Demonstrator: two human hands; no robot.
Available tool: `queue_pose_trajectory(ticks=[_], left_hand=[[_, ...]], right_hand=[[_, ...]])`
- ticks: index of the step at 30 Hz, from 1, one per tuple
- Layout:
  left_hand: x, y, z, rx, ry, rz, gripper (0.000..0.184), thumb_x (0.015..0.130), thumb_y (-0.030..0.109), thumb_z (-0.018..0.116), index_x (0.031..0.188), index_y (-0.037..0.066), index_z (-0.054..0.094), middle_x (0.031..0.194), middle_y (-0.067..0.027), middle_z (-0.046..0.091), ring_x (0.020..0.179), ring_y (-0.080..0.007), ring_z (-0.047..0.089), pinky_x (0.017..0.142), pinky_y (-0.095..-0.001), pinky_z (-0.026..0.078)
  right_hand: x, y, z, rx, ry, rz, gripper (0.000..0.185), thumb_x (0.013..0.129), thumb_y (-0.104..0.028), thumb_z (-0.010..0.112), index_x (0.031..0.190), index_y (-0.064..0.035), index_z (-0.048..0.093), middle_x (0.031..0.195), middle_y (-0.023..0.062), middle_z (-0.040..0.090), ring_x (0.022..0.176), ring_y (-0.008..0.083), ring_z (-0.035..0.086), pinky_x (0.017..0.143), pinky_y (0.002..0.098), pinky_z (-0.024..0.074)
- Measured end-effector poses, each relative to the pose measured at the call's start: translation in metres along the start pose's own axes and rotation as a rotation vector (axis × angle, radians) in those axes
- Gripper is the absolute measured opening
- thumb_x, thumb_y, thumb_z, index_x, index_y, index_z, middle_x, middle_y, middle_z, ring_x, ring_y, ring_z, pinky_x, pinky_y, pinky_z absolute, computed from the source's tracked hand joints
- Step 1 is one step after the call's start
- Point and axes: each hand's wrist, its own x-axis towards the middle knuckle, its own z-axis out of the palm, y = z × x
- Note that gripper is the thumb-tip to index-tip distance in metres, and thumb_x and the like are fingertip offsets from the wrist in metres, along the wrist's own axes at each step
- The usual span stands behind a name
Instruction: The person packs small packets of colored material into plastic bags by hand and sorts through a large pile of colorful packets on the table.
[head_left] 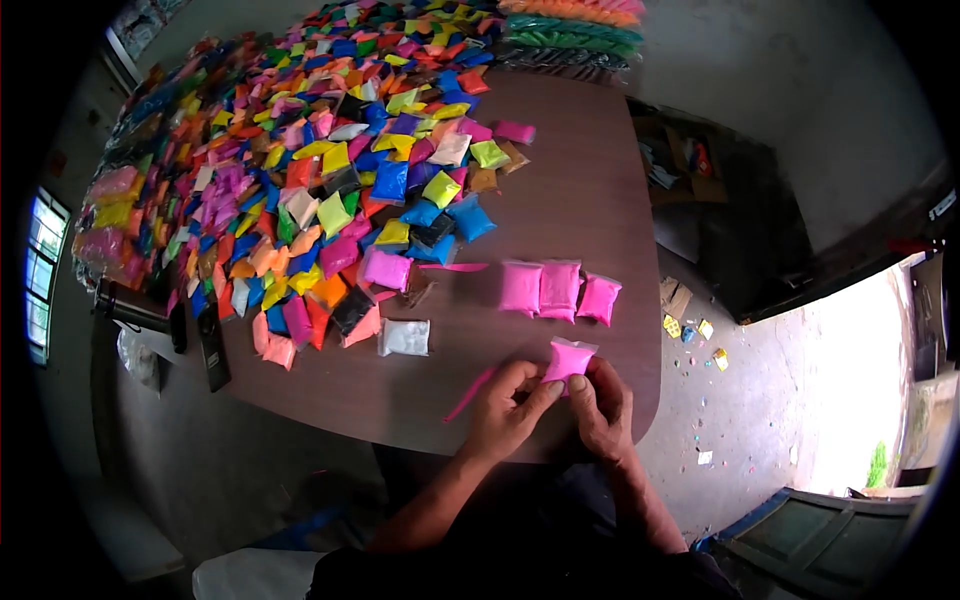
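Observation:
A small pink packet (570,358) is pinched between both my hands near the front edge of the brown table (570,190). My left hand (512,408) grips its lower left side with thumb and fingers. On the lower right, my right hand (604,408) presses it with the thumb, fingers curled behind. Just beyond lie three more pink packets (559,288), side by side and partly overlapping. A thin pink strip (468,396) rests left of my left hand, and another pink strip (455,267) lies farther back. A white packet (405,337) sits to the left.
A large heap of many-coloured packets (330,170) covers the table's left and back. Stacked bags in orange and green (570,30) stand at the far edge. A dark flat object (212,348) lies at the left edge. Scraps (688,332) litter the floor at right.

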Motion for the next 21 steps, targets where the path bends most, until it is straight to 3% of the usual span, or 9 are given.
queue_pose_trajectory(ticks=[7,9,19,21], left_hand=[[0.006,0.017,0.006,0.234,-0.08,0.039,0.025,0.097,0.023,0.075,0.089,0.001,0.065,0.071,-0.001,0.056,0.066,-0.0065,0.05,0.058,-0.0277,0.041],[0.008,0.009,0.006,0.307,-0.03,0.183,0.025,0.098,0.02,0.073,0.086,0.002,0.063,0.07,-0.0031,0.053,0.066,-0.0084,0.048,0.058,-0.0282,0.04],[0.002,0.019,0.001,0.252,-0.062,0.165,0.021,0.101,0.018,0.069,0.09,0.001,0.064,0.07,-0.0029,0.054,0.066,-0.0082,0.047,0.06,-0.0284,0.04],[0.002,0.03,0.003,0.204,-0.099,0.045,0.02,0.1,0.018,0.07,0.094,0.0,0.065,0.072,-0.0025,0.056,0.068,-0.008,0.05,0.06,-0.0281,0.041]], right_hand=[[-0.004,0.007,-0.008,0.157,0.071,0.037,0.033,0.103,-0.027,0.068,0.119,0.0025,0.066,0.101,0.0024,0.068,0.088,0.0086,0.059,0.075,0.0233,0.0483],[-0.003,0.002,-0.003,0.218,0.097,0.044,0.032,0.104,-0.025,0.067,0.121,0.0024,0.064,0.101,0.0023,0.067,0.089,0.0089,0.058,0.076,0.0239,0.0483],[-0.002,0.004,-0.006,0.157,0.04,0.063,0.026,0.104,-0.018,0.064,0.119,0.0033,0.063,0.105,0.0038,0.068,0.094,0.0101,0.06,0.083,0.0262,0.0495],[-0.002,0.01,-0.011,0.209,0.021,0.023,0.026,0.103,-0.017,0.066,0.119,0.0031,0.063,0.103,0.0035,0.068,0.093,0.0101,0.06,0.083,0.026,0.0496]])
